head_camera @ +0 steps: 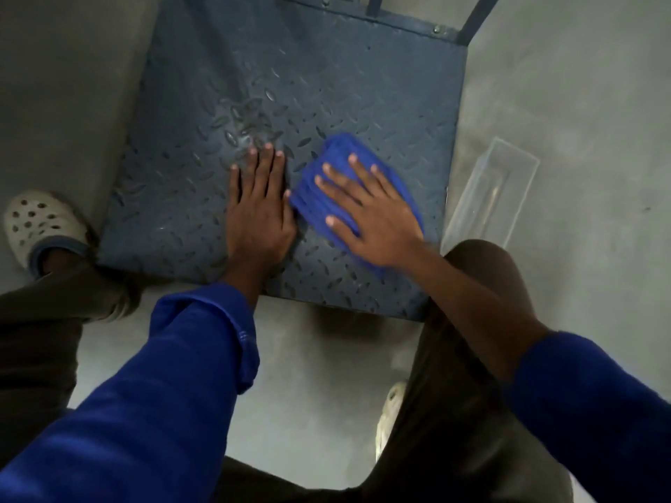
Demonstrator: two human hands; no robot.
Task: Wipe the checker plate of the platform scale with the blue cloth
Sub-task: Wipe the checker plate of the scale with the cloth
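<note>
The dark blue-grey checker plate (326,78) of the platform scale lies on the floor and fills the upper middle of the head view. A folded blue cloth (337,154) rests on the plate's near right part. My right hand (366,208) lies flat on top of the cloth with fingers spread, pressing it onto the plate. Just left of the cloth, my left hand (257,208) lies flat on the bare plate, fingers together and pointing away from me, holding nothing. Its thumb side nearly touches the cloth's left edge.
A clear plastic box (490,190) stands on the grey floor right of the plate. Dark metal uprights (475,20) rise at the plate's far right corner. My pale clog (40,223) sits at the plate's near left corner; my knees flank the near edge.
</note>
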